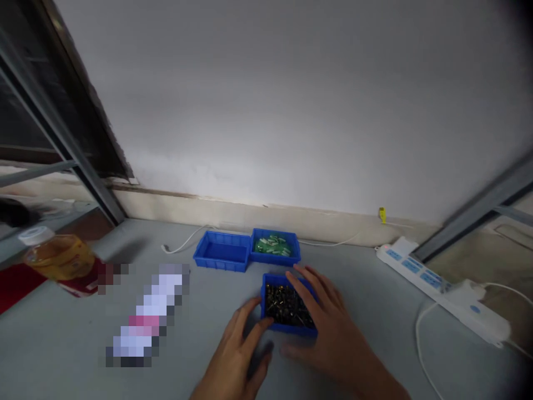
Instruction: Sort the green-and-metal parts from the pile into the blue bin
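A blue plastic bin (287, 329) filled with small dark metal pieces (287, 305), which look like screws, sits on the grey table between my two hands. My left hand (235, 347) is at its near left corner. Its fingers are apart, and two fingertips appear to touch the rim. Over the bin's right side reaches my right hand (328, 316), fingers spread, hiding that side and part of the far rim. I cannot tell whether its fingertips touch the wall. Behind stand a second blue bin (275, 259) with pale green and white small parts and a third blue bin (222, 265) whose bare floor shows.
To the left lies a pixelated, phone-like object (152, 314). Beyond it stands a white-capped bottle (62, 258) of amber liquid. On the right, a white power strip (441, 291) runs along the table with cables. A pale wall (283, 139) rises behind the table.
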A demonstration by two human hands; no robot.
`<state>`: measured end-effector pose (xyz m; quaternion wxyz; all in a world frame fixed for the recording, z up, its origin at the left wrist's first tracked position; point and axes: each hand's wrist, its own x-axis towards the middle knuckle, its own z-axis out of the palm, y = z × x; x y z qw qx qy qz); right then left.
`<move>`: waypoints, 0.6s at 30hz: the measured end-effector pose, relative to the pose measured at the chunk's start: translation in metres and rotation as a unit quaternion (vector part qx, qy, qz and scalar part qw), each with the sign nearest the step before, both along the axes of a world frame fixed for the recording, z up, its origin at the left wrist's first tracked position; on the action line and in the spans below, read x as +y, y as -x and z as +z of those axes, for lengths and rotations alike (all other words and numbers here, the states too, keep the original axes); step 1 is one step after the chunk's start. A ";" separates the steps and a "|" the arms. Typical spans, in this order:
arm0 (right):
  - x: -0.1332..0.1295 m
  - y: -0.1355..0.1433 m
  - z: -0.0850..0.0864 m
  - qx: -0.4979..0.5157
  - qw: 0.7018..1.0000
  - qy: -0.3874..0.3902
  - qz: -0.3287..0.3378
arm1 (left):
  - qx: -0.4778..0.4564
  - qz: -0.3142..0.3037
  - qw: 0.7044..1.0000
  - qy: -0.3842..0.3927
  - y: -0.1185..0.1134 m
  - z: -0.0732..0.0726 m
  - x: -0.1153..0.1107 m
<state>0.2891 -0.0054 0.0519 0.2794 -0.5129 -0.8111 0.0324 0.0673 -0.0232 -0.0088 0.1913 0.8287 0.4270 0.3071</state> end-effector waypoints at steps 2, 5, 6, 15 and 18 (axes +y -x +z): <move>0.015 0.002 -0.019 -0.103 0.992 0.067 0.032 | 0.016 -0.006 0.999 -0.032 0.004 -0.003 -0.005; 0.018 0.003 -0.039 -0.160 0.982 0.096 0.018 | 0.052 -0.003 0.997 -0.061 0.018 -0.009 -0.012; 0.015 0.002 -0.042 -0.164 0.982 0.095 0.005 | 0.061 0.007 0.996 -0.066 0.024 -0.012 -0.015; 0.014 -0.020 -0.016 -0.178 0.982 0.053 0.038 | 0.021 0.040 0.998 -0.054 0.053 -0.036 -0.014; 0.027 -0.022 -0.003 -0.173 0.984 0.004 -0.040 | -0.007 0.047 0.998 -0.036 0.050 -0.036 -0.012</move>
